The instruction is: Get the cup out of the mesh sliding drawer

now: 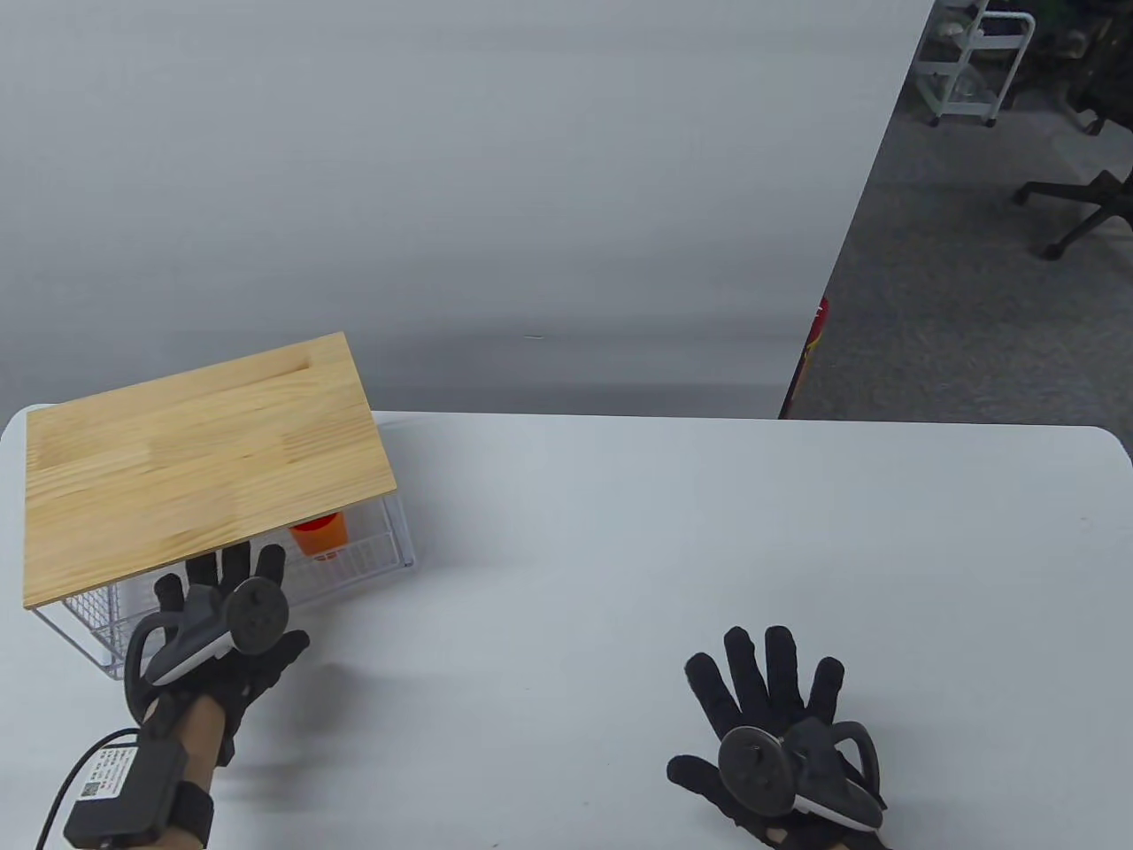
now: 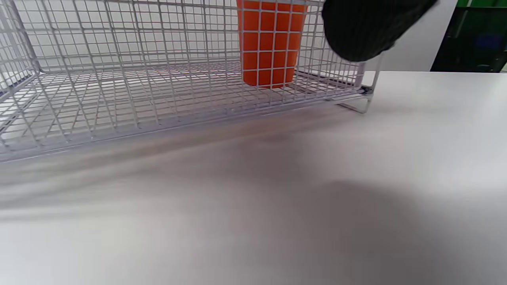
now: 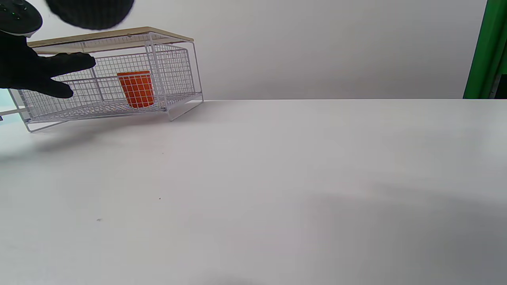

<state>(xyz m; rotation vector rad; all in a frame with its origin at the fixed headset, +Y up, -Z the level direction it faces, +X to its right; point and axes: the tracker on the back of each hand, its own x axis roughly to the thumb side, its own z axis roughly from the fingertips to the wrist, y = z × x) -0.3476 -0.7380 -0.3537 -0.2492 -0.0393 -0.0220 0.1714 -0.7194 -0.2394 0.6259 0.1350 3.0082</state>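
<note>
While the cup (image 1: pixel 320 535) sits upright inside the drawer (image 1: pixel 354 558), under the wooden top (image 1: pixel 204 456) near the surface's far-left corner, the step in hand looks like the reach for the drawer front: the drawer seems barely out, if at all, so nothing has been lifted yet. The cup stands toward the drawer's right end, seen through the mesh in the left wrist view (image 2: pixel 271 43).

The left hand (image 1: pixel 221 633) hovers at the drawer's front, fingers (image 1: pixel 235 562) spread apart and pointing toward the mesh, holding nothing; whether any fingertip touches the wire I cannot tell. The right hand (image 1: pixel 770 726) lies near the surface's near edge, well apart from the drawer, its fingers (image 1: pixel 779 660) splayed open and flat, also holding nothing.

Next, I judge, the left hand must hook the front rim and slide the drawer out until the cup clears the wooden top. Only then can a hand come down from above and grip the cup.
</note>
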